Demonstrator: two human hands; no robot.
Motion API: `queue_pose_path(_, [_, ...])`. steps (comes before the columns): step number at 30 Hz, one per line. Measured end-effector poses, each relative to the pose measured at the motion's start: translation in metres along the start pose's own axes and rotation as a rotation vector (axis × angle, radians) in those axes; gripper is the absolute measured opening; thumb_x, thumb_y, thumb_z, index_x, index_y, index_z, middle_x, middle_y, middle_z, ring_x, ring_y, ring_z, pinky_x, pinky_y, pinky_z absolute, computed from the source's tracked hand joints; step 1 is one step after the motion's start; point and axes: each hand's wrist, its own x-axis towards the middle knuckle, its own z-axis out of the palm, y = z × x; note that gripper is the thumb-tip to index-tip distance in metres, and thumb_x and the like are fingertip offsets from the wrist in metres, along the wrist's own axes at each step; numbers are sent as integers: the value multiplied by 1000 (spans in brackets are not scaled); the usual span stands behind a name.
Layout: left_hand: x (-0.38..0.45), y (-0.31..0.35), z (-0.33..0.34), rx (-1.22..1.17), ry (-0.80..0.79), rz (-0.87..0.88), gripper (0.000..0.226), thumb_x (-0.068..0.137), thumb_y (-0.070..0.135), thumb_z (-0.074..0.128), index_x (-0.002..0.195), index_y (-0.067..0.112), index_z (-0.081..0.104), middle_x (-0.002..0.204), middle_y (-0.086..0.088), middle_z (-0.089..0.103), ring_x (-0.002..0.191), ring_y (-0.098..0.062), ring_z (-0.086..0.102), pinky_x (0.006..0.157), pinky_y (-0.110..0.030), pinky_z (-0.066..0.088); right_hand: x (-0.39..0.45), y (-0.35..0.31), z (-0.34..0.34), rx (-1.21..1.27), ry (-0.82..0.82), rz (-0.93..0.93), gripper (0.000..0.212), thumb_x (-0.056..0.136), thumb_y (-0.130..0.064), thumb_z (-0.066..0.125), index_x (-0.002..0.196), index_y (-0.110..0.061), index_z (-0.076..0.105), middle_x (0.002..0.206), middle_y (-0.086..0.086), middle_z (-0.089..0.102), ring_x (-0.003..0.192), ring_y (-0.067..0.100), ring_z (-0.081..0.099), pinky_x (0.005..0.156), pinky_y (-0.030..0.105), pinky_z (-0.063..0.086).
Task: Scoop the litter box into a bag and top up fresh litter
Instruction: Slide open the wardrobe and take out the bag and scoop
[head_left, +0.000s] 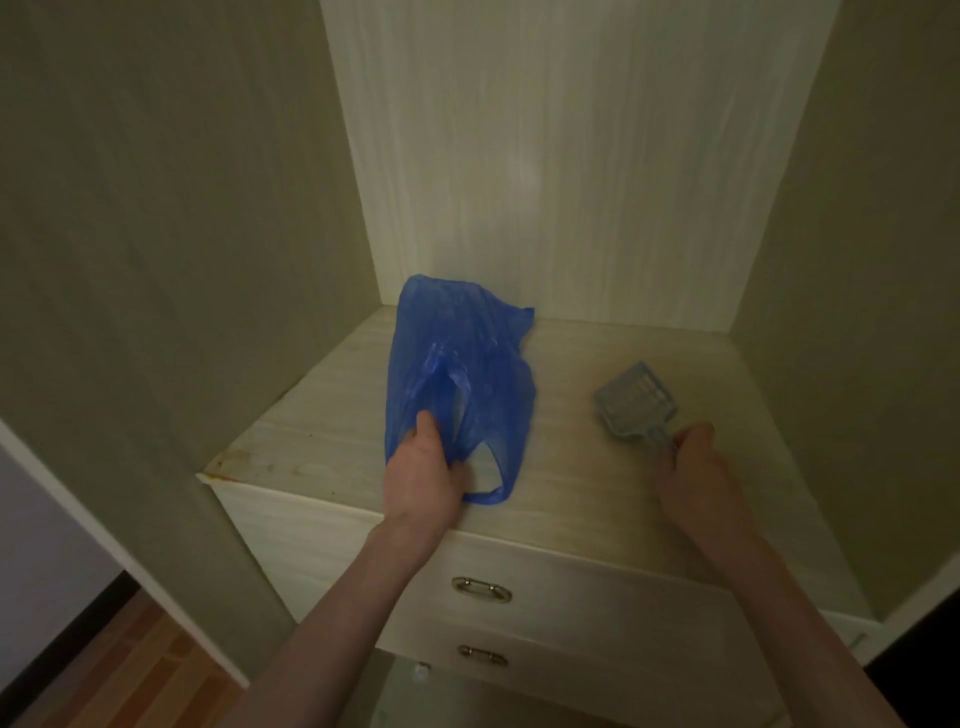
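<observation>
A blue plastic bag (460, 364) lies crumpled on a pale wooden shelf (571, 467) inside an open wardrobe. My left hand (423, 475) grips the bag near its handles at the shelf's front. To the right lies a grey slotted litter scoop (636, 397), its head pointing toward the back. My right hand (693, 462) curls around the scoop's handle. No litter box or litter shows in this view.
Wardrobe side panels (182, 260) close in left and right, with a back panel (571, 156) behind. Two drawers with metal handles (481, 588) sit below the shelf. Wooden floor (130, 670) shows at lower left.
</observation>
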Motion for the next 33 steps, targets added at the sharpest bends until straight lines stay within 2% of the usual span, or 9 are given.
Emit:
queue_pose_path(6, [-3,10,-12,246,35,164,13,105,25,43,115,17,42,92,-11,70,84,-36,69,65,-40,45,8,-12,1,106,25,-72,23,105,-22,48,118,-5,57,106,23,70,98,39,66,72,40,44])
queue_pose_path(9, [-3,13,-15,69,58,226,24,104,34,48,124,22,44,86,-3,68,80,-29,68,68,-42,53,10,-19,-1,107,22,-94,31,106,-28,47,117,-3,63,109,22,70,101,39,65,77,40,45])
queue_pose_path(13, [-1,17,-9,-189,-51,294,50,95,36,65,138,31,40,87,12,63,76,-11,63,74,-39,56,10,-25,-5,123,-2,-75,34,105,-32,50,119,-3,62,112,22,69,106,39,64,82,40,45])
queue_pose_path(17, [-3,24,3,-156,-99,416,65,89,50,70,144,30,40,106,13,62,96,-6,58,81,-30,51,12,-25,-4,147,-36,-55,32,104,-30,50,121,-5,61,103,15,67,94,31,62,74,34,41])
queue_pose_path(19, [-3,24,12,-114,-108,487,62,88,54,70,140,30,46,111,10,64,102,-8,56,84,-30,50,12,-25,-3,144,-51,-53,31,105,-30,50,122,-6,60,99,11,64,86,25,56,72,31,37])
queue_pose_path(23, [3,23,31,14,-148,628,39,90,52,65,119,26,66,105,6,62,102,-16,55,86,-34,49,15,-21,0,152,-69,-42,31,104,-31,50,122,-8,61,106,13,68,92,29,61,73,31,39])
queue_pose_path(25, [6,26,37,76,-105,666,26,91,46,65,105,25,69,98,5,59,98,-17,52,80,-30,45,16,-19,0,148,-75,-40,31,104,-32,49,122,-9,60,97,7,63,84,24,55,71,30,38])
queue_pose_path(28, [10,29,39,108,-38,702,12,95,36,61,90,25,63,89,7,57,92,-19,49,77,-34,40,18,-16,-1,162,-64,-40,31,104,-32,49,124,-11,60,96,3,60,83,21,54,72,29,38])
queue_pose_path(33, [7,30,31,-200,-71,562,12,105,25,50,94,19,52,86,4,57,81,-17,50,76,-42,45,24,-19,-3,279,-2,-62,30,102,-31,54,122,-11,64,108,10,70,101,29,65,76,28,39])
